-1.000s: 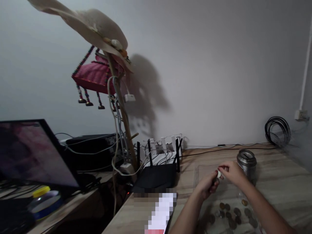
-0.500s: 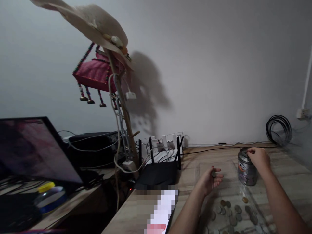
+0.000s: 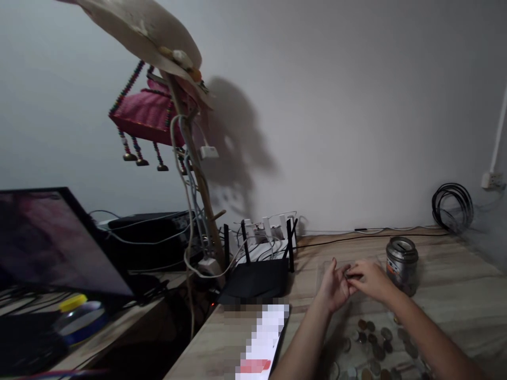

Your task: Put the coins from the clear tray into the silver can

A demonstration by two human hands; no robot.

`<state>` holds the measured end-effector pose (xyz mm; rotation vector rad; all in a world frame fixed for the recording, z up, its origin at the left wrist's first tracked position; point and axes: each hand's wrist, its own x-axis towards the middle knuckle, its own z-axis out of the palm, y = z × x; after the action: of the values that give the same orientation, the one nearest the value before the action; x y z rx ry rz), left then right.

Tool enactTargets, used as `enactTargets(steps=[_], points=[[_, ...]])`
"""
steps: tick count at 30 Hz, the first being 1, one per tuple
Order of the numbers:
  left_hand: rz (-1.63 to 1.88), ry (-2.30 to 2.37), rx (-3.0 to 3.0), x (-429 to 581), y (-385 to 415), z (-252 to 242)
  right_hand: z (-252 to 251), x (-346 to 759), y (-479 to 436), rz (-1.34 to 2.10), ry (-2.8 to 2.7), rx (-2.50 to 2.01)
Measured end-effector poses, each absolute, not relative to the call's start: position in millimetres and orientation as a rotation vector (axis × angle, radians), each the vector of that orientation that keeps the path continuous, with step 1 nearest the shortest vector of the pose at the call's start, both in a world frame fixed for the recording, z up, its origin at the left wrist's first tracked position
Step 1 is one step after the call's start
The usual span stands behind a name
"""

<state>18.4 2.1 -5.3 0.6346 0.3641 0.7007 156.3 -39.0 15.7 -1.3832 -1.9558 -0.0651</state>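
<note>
My left hand (image 3: 334, 289) is turned palm up over the table, its fingers partly curled. My right hand (image 3: 373, 281) meets it, thumb and fingertips pinched together over a small dark coin (image 3: 348, 272) at the left fingers; the fingers hide most of it. To the right stands a silver coin-bank can (image 3: 402, 266) with a slot in its lid and a printed side, apart from both hands. Several loose coins (image 3: 378, 351) lie on the table below, partly covered by my right forearm.
A clear plastic sheet or bag (image 3: 322, 269) lies under my hands. A phone (image 3: 265, 343) and a black router (image 3: 255, 282) are to the left. Coiled black cable (image 3: 452, 208) rests by the wall. A monitor (image 3: 59, 243) and yellow-lidded jar (image 3: 81, 319) stand farther left.
My right hand has left the lid of the can and moved left to my left hand, pinching at the coin there. The can's slot is now uncovered.
</note>
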Motion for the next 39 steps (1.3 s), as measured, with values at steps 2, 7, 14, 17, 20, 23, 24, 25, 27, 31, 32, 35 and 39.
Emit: enactTargets(steps=[2,7,14,17,20,23,24,25,27,31,32,35,39], points=[[0.664,0.344,0.678,18.6,0.4,-4.8,12.7,151.0,-38.6,0.031,-2.094,-1.347],[0.614,0.401,0.764,22.0,-3.5,-3.1,29.8,188.5,-41.1,-0.262,-1.797,-1.369],[0.971,0.798,0.775,19.7,7.3,-4.2,43.9,260.1,-45.1,-0.535,-1.255,-1.850],[1.056,0.846,0.752,16.3,11.5,-3.3,40.3,264.4,-44.0,-0.480,-1.230,-1.968],[1.087,0.874,0.837,16.2,10.3,-3.3,39.8,265.3,-43.2,-0.467,-1.197,-2.039],[1.000,0.930,1.082,20.1,5.7,-6.0,42.9,268.1,-43.0,-0.409,-1.209,-2.092],[0.940,0.953,1.194,21.8,4.0,-7.7,44.7,267.7,-43.3,-0.418,-1.219,-2.080],[0.869,0.969,1.317,23.5,2.4,-9.9,46.6,265.7,-43.8,-0.454,-1.223,-2.046],[0.704,0.969,1.566,26.8,-0.9,-15.0,49.4,255.0,-46.6,-0.547,-1.237,-1.931],[0.394,0.825,1.975,32.9,-10.9,-24.9,35.5,209.6,-63.0,-0.310,-1.639,-1.816],[0.366,0.787,2.071,34.3,-15.2,-26.8,26.1,197.4,-69.7,-0.165,-1.813,-1.840],[0.366,0.737,2.335,37.6,-33.4,-30.2,-7.8,172.7,-92.5,0.128,-2.159,-1.895],[0.089,0.767,2.542,36.7,-60.1,-28.8,-29.2,170.3,-116.4,0.326,-2.299,-1.818]])
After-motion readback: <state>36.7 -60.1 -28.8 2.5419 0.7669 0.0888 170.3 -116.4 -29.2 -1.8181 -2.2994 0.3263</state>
